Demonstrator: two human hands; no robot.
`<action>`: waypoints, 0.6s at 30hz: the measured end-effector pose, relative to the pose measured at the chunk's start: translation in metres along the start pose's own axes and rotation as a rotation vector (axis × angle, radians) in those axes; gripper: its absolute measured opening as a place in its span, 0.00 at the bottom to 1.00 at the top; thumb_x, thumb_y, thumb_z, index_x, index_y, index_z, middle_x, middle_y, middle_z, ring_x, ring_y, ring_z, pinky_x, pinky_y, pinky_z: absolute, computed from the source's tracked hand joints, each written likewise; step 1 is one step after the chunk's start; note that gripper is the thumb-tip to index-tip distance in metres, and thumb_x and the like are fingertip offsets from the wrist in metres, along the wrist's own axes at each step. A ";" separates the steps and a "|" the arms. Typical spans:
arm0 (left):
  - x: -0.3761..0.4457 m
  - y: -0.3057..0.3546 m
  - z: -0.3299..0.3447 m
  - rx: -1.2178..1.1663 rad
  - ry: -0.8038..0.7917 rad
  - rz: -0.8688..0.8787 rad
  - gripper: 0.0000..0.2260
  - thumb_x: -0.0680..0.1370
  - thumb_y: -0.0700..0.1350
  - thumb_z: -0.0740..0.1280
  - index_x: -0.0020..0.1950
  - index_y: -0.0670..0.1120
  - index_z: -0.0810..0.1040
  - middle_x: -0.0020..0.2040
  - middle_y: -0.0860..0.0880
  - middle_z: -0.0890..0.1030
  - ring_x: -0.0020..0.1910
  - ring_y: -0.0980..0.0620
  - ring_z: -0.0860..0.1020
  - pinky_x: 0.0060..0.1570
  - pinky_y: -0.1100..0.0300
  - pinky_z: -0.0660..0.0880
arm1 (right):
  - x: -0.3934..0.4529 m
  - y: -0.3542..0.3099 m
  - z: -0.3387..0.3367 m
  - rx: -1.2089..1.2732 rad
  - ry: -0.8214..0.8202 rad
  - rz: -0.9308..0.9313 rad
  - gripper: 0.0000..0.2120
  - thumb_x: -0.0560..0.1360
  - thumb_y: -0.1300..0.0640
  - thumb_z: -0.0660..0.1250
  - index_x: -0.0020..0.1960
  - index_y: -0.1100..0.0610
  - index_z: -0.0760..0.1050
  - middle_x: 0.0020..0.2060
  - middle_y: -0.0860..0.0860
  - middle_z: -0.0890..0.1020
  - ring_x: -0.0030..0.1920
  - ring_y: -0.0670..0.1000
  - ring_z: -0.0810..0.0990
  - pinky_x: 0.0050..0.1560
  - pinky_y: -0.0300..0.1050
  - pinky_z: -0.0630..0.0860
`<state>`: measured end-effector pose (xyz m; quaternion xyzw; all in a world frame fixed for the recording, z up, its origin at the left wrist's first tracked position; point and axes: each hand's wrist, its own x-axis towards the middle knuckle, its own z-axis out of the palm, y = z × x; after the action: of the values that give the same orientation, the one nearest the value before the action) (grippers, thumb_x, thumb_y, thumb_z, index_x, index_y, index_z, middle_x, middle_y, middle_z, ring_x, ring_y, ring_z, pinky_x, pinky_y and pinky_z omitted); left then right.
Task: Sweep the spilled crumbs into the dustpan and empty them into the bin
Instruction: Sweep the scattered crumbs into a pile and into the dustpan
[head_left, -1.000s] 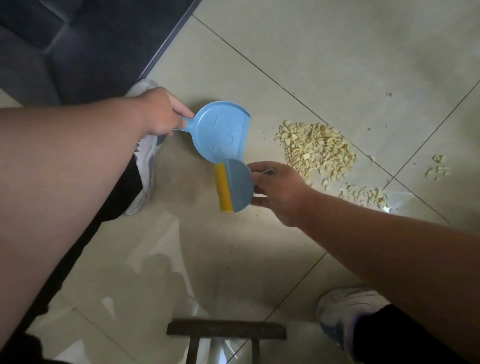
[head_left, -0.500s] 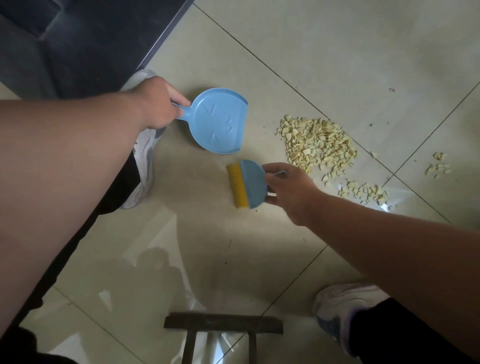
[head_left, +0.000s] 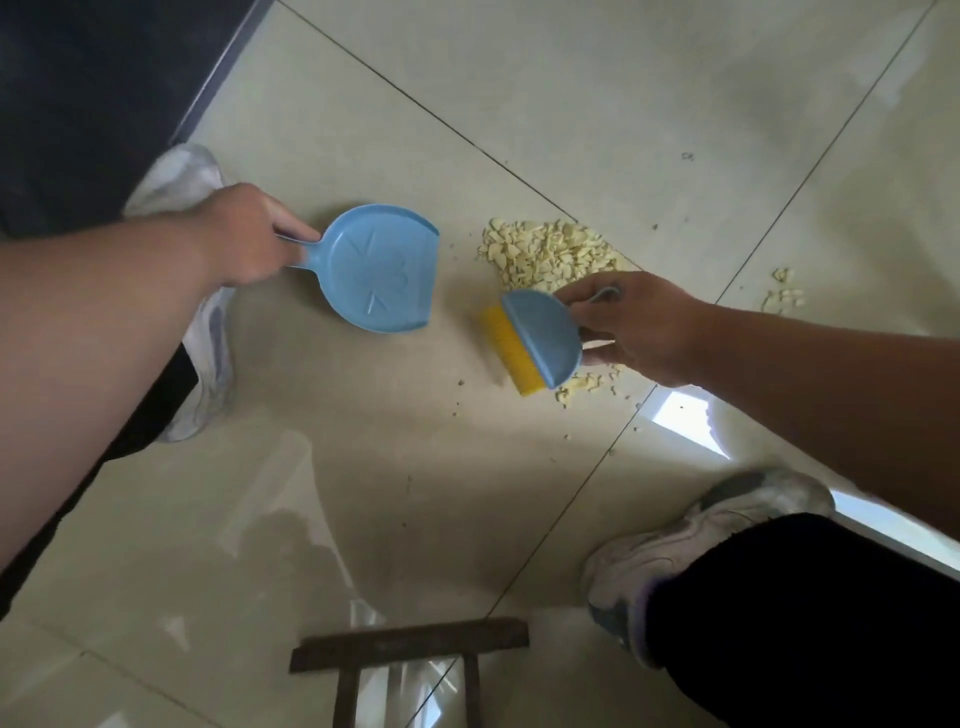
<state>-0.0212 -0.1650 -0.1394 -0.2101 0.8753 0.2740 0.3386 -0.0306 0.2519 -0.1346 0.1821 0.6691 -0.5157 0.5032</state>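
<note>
Head view: left hand (head_left: 244, 236) grips the blue dustpan (head_left: 382, 267) by its handle, while right hand (head_left: 631, 325) clasps a blue brush (head_left: 540, 338), yellow bristles toward the dustpan, crumbs (head_left: 545, 254) piled just beyond its fingers.

dustpan (head_left: 382, 267) left of crumbs (head_left: 545, 254), brush (head_left: 535, 340) between.
</note>
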 end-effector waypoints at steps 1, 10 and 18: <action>-0.002 0.002 0.005 0.015 -0.021 0.011 0.12 0.78 0.47 0.76 0.62 0.53 0.88 0.49 0.52 0.86 0.53 0.49 0.82 0.58 0.55 0.77 | -0.004 0.004 -0.001 -0.091 -0.054 0.003 0.07 0.79 0.64 0.70 0.56 0.57 0.84 0.54 0.59 0.85 0.54 0.57 0.86 0.50 0.52 0.84; -0.016 0.009 0.056 0.128 -0.140 0.123 0.10 0.77 0.50 0.76 0.58 0.53 0.89 0.54 0.54 0.88 0.57 0.51 0.83 0.63 0.53 0.78 | -0.018 0.053 0.008 -0.758 -0.267 -0.006 0.13 0.76 0.62 0.69 0.49 0.45 0.85 0.42 0.44 0.86 0.44 0.46 0.84 0.49 0.46 0.81; -0.022 -0.001 0.064 0.286 -0.153 0.137 0.05 0.78 0.47 0.72 0.44 0.50 0.87 0.43 0.49 0.87 0.49 0.44 0.84 0.55 0.48 0.81 | -0.001 -0.001 -0.012 -0.808 -0.129 -0.143 0.10 0.80 0.59 0.68 0.54 0.46 0.84 0.47 0.43 0.84 0.47 0.44 0.82 0.47 0.44 0.80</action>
<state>0.0248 -0.1217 -0.1638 -0.0779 0.8893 0.1843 0.4113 -0.0371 0.2622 -0.1340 -0.1095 0.7956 -0.2557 0.5381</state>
